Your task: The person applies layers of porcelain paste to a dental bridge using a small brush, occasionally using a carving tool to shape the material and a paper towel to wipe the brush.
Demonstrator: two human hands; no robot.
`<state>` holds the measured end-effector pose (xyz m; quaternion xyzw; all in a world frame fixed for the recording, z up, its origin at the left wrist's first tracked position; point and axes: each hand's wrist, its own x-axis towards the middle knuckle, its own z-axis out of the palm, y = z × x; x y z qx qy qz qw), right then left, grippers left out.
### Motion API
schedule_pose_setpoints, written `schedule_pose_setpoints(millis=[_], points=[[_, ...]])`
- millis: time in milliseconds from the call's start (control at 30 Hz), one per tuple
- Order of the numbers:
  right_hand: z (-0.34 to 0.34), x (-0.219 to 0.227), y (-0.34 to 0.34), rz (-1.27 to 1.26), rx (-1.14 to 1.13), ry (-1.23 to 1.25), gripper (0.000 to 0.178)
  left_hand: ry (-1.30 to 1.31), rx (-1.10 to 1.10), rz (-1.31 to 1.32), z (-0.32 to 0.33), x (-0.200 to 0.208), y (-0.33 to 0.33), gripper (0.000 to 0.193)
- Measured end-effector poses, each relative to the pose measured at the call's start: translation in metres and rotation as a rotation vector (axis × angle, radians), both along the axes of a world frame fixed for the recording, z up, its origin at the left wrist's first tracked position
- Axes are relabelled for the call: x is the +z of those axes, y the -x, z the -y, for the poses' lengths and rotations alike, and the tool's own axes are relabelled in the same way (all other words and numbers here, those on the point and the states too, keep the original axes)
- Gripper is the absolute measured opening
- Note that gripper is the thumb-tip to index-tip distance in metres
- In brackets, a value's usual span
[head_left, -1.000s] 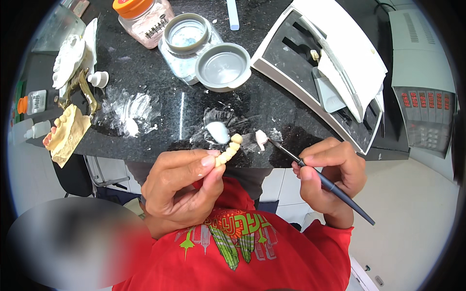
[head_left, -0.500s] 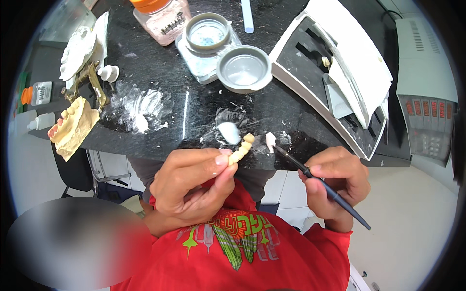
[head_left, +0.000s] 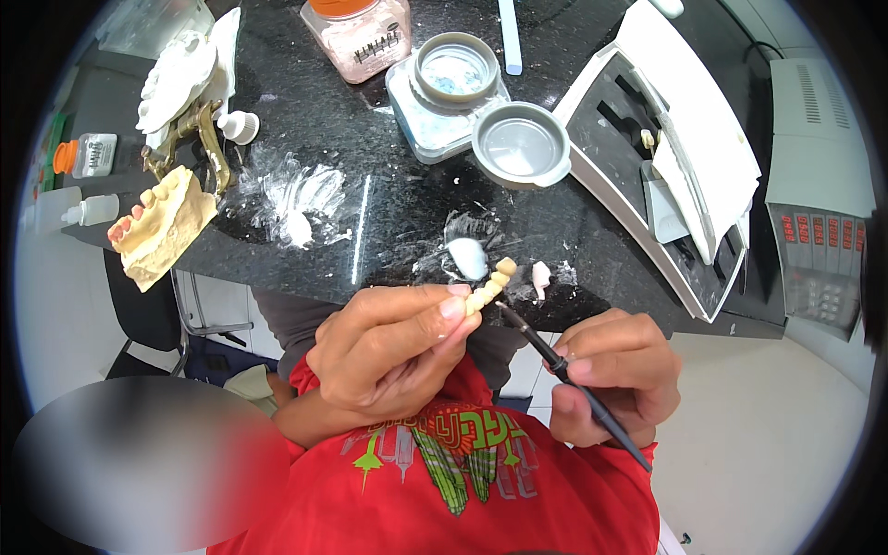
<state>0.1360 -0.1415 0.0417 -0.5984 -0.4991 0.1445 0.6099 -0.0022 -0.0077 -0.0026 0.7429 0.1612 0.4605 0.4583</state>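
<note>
My left hand [head_left: 393,342] pinches a dental bridge [head_left: 494,289], a curved row of several cream tooth crowns, between thumb and fingertips. In my right hand [head_left: 622,375] a slim dark brush [head_left: 606,421] is held like a pen. The brush tip is close beside the bridge; whether it touches cannot be made out. On the black tabletop [head_left: 416,208] just beyond my hands lie a small pink lump of paste [head_left: 541,279] and a pale bluish-white mound [head_left: 468,259]. A smear of white powder [head_left: 298,217] spreads farther left.
At the back stand a jar of pink powder [head_left: 361,42], an open tub [head_left: 435,125] and a grey lid [head_left: 521,146]. A white open case [head_left: 666,213] lies right. To the left are a plaster jaw model [head_left: 166,227], a brass articulator [head_left: 208,153] and a small white cap [head_left: 240,127].
The brush tip has moved left from the pink lump to beside the bridge. My left hand keeps its pinch on the bridge. The whole view has shifted slightly.
</note>
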Motion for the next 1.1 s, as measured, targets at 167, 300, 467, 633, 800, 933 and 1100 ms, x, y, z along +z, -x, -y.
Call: schedule_pose_setpoints(millis=[167, 300, 467, 633, 800, 933, 1100], points=[[-0.0021, -0.0061, 0.0047, 0.036, 0.014, -0.007, 0.037, -0.089, -0.025, -0.011, -0.0044, 0.0016, -0.0001, 0.036], [-0.0052, -0.0083, 0.0048, 0.08, 0.015, -0.013, 0.035, -0.117, -0.024, 0.0, -0.0041, -0.0017, 0.0002, 0.038], [-0.0069, -0.008, 0.0044, 0.084, 0.016, -0.017, 0.033, -0.13, -0.021, 0.002, -0.0038, -0.0027, 0.0002, 0.038], [-0.0053, -0.0073, 0.0041, 0.052, 0.019, -0.002, 0.033, -0.131, -0.023, 0.003, -0.0032, -0.0043, 0.001, 0.037], [-0.004, -0.0061, 0.0041, -0.006, -0.007, 0.002, 0.034, -0.135, -0.028, -0.002, -0.0037, -0.0044, 0.0022, 0.038], [-0.0036, -0.0054, 0.0038, -0.003, 0.01, 0.025, 0.034, -0.136, -0.028, 0.001, -0.0035, -0.0049, 0.0017, 0.038], [-0.0036, -0.0053, 0.0034, -0.057, -0.001, 0.011, 0.032, -0.131, -0.026, 0.003, -0.0036, -0.0048, 0.0018, 0.038]])
